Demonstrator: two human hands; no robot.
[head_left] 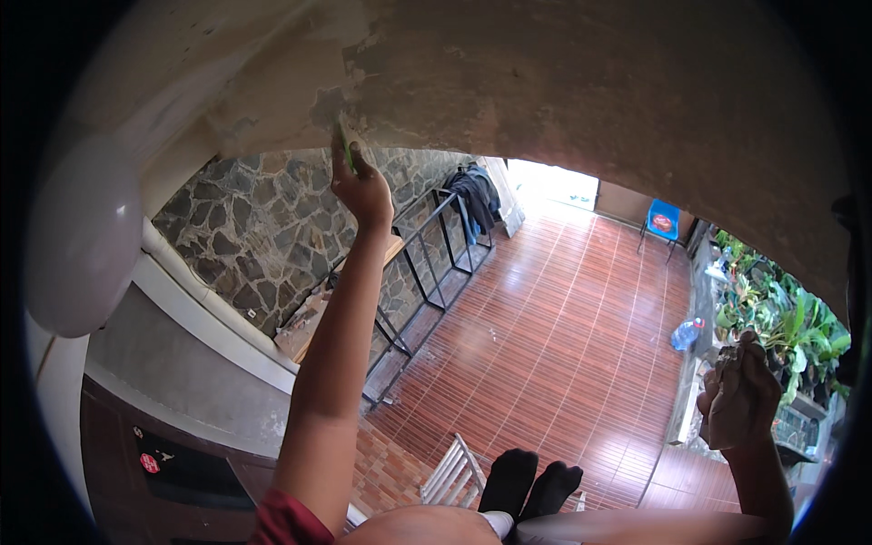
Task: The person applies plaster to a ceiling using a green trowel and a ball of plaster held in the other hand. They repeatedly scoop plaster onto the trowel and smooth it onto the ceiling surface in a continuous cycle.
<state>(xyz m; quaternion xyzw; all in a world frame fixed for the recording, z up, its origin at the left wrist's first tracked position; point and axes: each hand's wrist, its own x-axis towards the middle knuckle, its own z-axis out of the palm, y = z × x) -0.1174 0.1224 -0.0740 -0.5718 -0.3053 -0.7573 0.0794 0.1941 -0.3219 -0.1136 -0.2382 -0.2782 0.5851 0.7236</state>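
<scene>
My left hand point(365, 193) reaches up at the end of a stretched arm, its fingers closed round a thin green tool point(345, 145). The tool's tip is at the ceiling point(509, 82), beside a small grey patch point(329, 106); its exact kind is too small to tell. The ceiling's surface is brown and blotchy, with peeled, uneven edges near that patch. Raised at the right, apart from the ceiling, my right hand point(740, 404) has its fingers curled around a greyish lump point(729, 356), partly hidden by the fingers.
My feet in dark socks point(510, 477) are high above a red tiled floor point(554, 318), near white slats point(454, 472). A black metal frame point(436, 263) with dark clothes point(472, 191) stands along the stone wall point(241, 218). A pale balloon point(86, 241), blue chair point(662, 219) and plants point(795, 327) flank the space.
</scene>
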